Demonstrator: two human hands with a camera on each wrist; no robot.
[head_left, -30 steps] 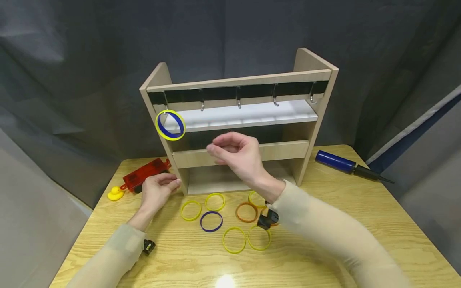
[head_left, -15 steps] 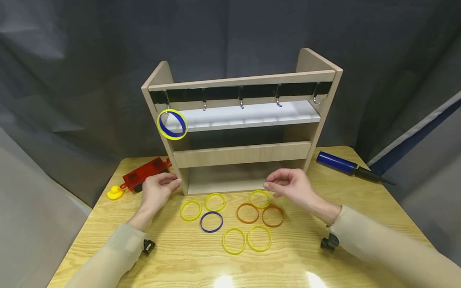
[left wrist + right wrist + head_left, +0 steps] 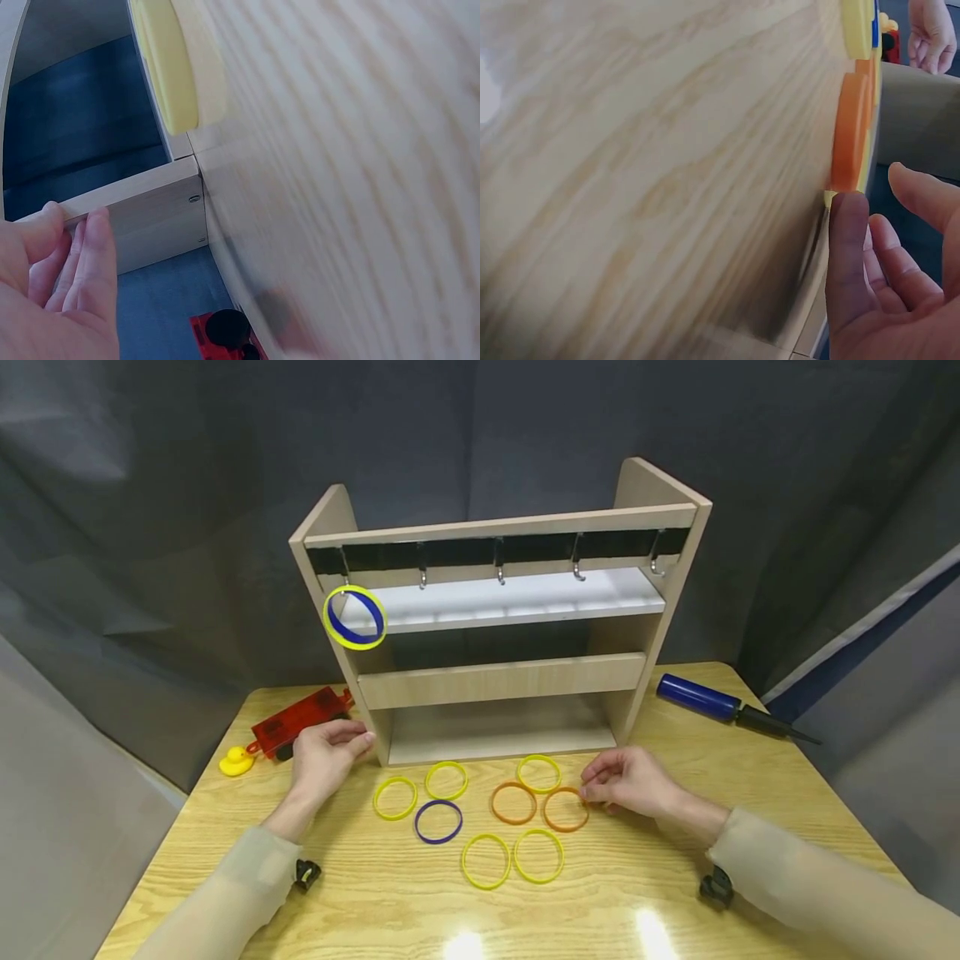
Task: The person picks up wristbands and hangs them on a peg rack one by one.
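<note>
My left hand (image 3: 327, 762) pinches the front edge of the left side panel of a wooden shelf rack (image 3: 502, 681), thumb on one face and fingers on the other in the left wrist view. My right hand (image 3: 628, 782) is down at the table, beside the right-hand orange ring (image 3: 567, 831). In the right wrist view one fingertip meets the end of that orange ring (image 3: 847, 142), while the thumb stands apart from it. A second orange ring (image 3: 513, 822) lies to its left. A yellow ring (image 3: 357, 647) and a blue ring (image 3: 341, 631) hang from the leftmost hook.
Several yellow rings and a purple ring (image 3: 438, 842) lie flat on the wooden table (image 3: 360, 893). Several metal hooks line the rack's dark strip (image 3: 457, 554). A red toy wagon (image 3: 296, 722) and yellow duck (image 3: 236, 762) sit left; a blue hand pump (image 3: 697, 699) lies right.
My right hand has come away from the rack's front, moving right and down to the orange ring on the table. My left hand has kept its place at the side panel.
</note>
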